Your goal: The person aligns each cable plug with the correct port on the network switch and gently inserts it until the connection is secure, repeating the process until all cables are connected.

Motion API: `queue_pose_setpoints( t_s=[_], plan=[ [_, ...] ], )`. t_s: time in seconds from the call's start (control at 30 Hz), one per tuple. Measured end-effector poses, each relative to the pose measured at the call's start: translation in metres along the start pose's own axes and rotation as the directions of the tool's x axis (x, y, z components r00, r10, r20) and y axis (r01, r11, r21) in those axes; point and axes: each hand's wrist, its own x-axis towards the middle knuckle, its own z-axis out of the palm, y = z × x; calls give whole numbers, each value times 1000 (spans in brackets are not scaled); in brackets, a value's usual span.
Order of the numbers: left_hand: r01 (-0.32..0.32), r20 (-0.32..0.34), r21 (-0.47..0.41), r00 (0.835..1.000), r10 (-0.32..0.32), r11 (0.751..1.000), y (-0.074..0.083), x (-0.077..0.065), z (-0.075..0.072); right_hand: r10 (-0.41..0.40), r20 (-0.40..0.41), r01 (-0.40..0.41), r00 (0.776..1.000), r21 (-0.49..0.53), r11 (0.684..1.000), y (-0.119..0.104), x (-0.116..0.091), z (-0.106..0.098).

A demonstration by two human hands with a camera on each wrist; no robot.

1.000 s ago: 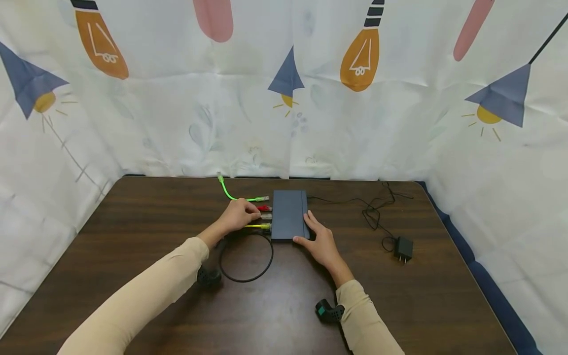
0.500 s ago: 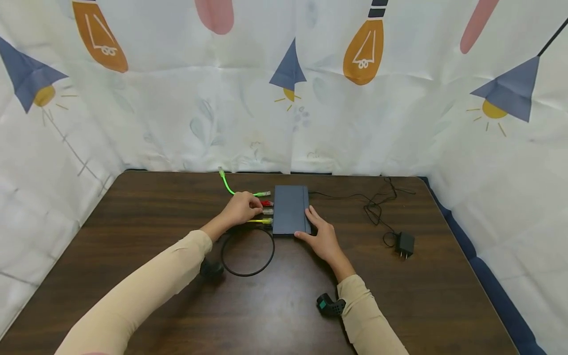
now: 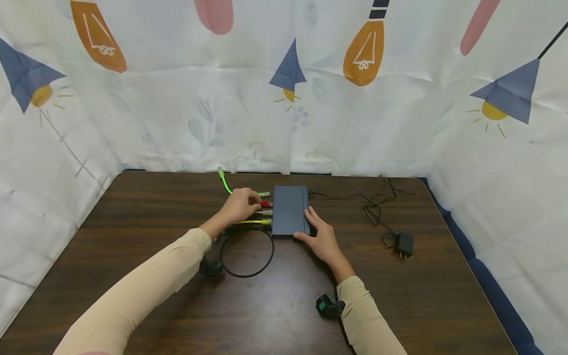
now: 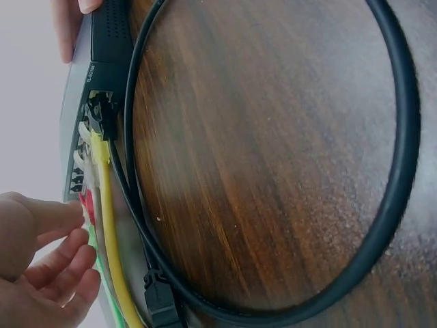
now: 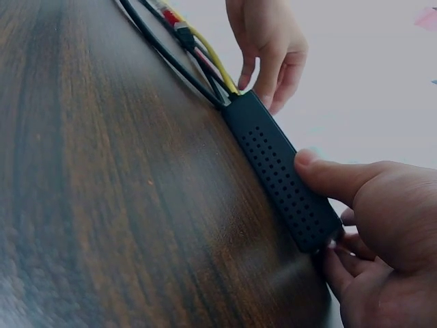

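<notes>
The flat grey box (image 3: 289, 209) sits on the brown table (image 3: 248, 320), toward the back. The person's left hand (image 3: 241, 204) is at its left side, and that grip pinches the red plug (image 3: 266, 203) with thumb and finger. I can't tell if it is all the way in. The right hand (image 3: 323, 241) grips the box's near right corner, thumb on the side with little holes. The yellow plug (image 3: 266, 222) is in the box. The green plug (image 3: 265, 194) lies just beside it. A black cable (image 3: 246, 276) makes a big loop in front, with one end in the box.
</notes>
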Motion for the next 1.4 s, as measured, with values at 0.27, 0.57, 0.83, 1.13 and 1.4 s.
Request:
queue_pose_setpoints(
  t_s=[0.27,0.57,0.83,1.13,1.4],
  plan=[
    [-4,0,17,1000,4,1000,-3,4,-1,-1,-9,1,1000,-15,1000,3,0,1],
    [-11,38,49,999,9,999,-6,5,1,-8,-13,8,1000,-15,1000,3,-1,3],
    [-33,28,104,999,30,994,-6,7,3,-16,-8,15,1000,-18,1000,4,1,2],
    [-24,34,134,999,19,991,-5,11,6,-28,-10,28,1000,-23,999,4,2,1],
    [-36,42,146,999,30,989,-5,11,4,-29,-6,29,1000,-20,999,4,1,2]
  ],
)
